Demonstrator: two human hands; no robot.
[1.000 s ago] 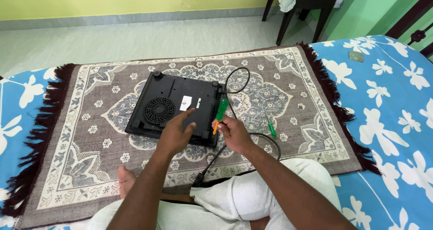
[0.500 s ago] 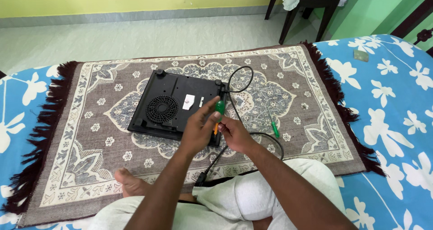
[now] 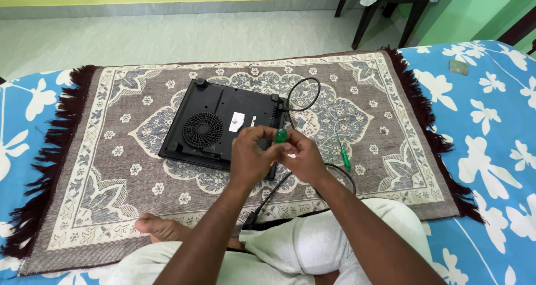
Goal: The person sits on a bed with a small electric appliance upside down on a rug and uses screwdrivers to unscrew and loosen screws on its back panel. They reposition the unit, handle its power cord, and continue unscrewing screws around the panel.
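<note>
A seated person's left hand (image 3: 249, 157) and right hand (image 3: 301, 157) met over the near right corner of an upturned black induction cooker (image 3: 222, 124), both closed around one green-handled screwdriver (image 3: 280, 135); only the rounded green top of the handle showed between the fingers, its shaft hidden beneath them, so where the tip sat could not be told; the cooker lay base-up just beyond the hands on a grey patterned rug (image 3: 111, 190), its round fan grille (image 3: 202, 130) to the left of the left hand; a black power cord (image 3: 304, 95) looped out past the right hand and ran back under both wrists towards the lap; a second, smaller green screwdriver (image 3: 343, 154) lay loose on the rug just to the right of the right hand, apart from it; a bare foot (image 3: 159, 227) rested on the rug nearer than the left forearm; a blue flowered sheet (image 3: 491, 128) spread beneath the rug; a dark wooden chair (image 3: 391, 5) stood far beyond the right hand; counted: two screwdrivers, one cooker, one cord, one chair
</note>
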